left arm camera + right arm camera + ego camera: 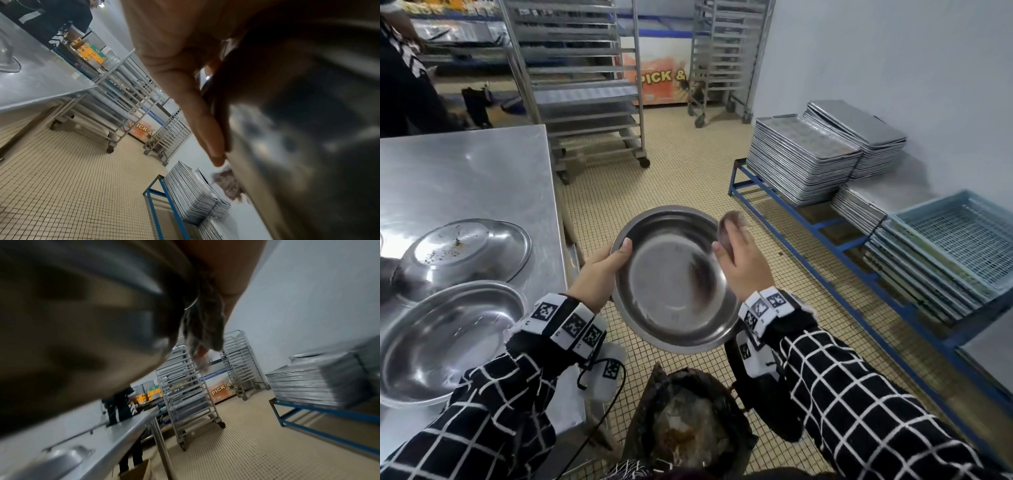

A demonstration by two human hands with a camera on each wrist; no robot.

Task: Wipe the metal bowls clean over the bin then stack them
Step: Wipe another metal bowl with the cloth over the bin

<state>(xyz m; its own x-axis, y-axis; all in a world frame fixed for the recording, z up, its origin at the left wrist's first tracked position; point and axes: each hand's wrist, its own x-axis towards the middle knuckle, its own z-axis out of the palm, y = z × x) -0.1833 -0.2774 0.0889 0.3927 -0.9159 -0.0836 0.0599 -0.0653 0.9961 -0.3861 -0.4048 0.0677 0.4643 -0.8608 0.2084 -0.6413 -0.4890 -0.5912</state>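
Observation:
A round metal bowl (671, 284) hangs tilted above the black-lined bin (688, 421). My left hand (602, 270) grips its left rim, thumb over the edge; the left wrist view shows the thumb on the blurred bowl (308, 129). My right hand (743, 260) holds a grey-brown cloth (731, 224) against the bowl's right rim. In the right wrist view the cloth (203, 331) sticks out past the blurred bowl (82, 321). On the steel table (465, 171) lie an upside-down bowl with crumbs (465, 250) and an upright bowl (448, 339).
Wheeled tray racks (585, 85) stand behind the table and by the far wall. Stacks of baking trays (808, 161) and light-blue crates (962, 240) sit on a low blue frame at the right. Another person (404, 85) stands at the far left. The floor is tiled.

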